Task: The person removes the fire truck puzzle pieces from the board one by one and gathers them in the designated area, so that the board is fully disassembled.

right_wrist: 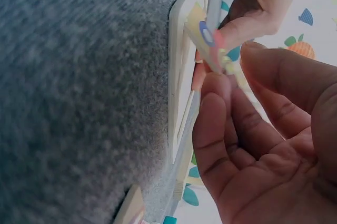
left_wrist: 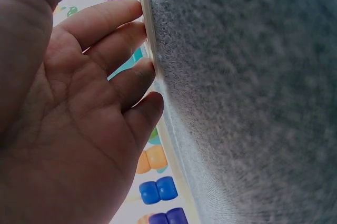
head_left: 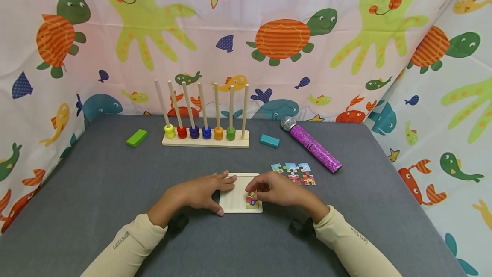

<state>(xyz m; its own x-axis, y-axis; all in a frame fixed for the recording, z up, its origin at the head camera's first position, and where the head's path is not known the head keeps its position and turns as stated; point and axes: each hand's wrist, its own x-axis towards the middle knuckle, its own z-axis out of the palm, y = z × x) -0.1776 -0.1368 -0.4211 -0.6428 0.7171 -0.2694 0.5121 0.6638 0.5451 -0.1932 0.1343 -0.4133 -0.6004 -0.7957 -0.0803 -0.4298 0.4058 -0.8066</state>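
Observation:
A pale wooden puzzle tray (head_left: 233, 202) lies on the table before me. My left hand (head_left: 203, 190) rests along its left side, fingers spread over the upper edge and thumb near the lower left corner. In the left wrist view the fingertips (left_wrist: 154, 71) meet the tray's rim. Above the tray's lower right corner, my right hand (head_left: 278, 189) pinches a colourful puzzle piece (head_left: 251, 202) between thumb and fingertips. The right wrist view has this piece (right_wrist: 208, 39) tilted, with one edge close to the tray (right_wrist: 181, 66).
More puzzle pieces (head_left: 295, 178) lie right of the tray, partly behind my right hand. Farther back stand a peg rack (head_left: 205, 142) with coloured beads, a green block (head_left: 136, 138), a teal block (head_left: 270, 141) and a purple glitter microphone (head_left: 315, 146). A patterned curtain (head_left: 238, 20) hangs behind.

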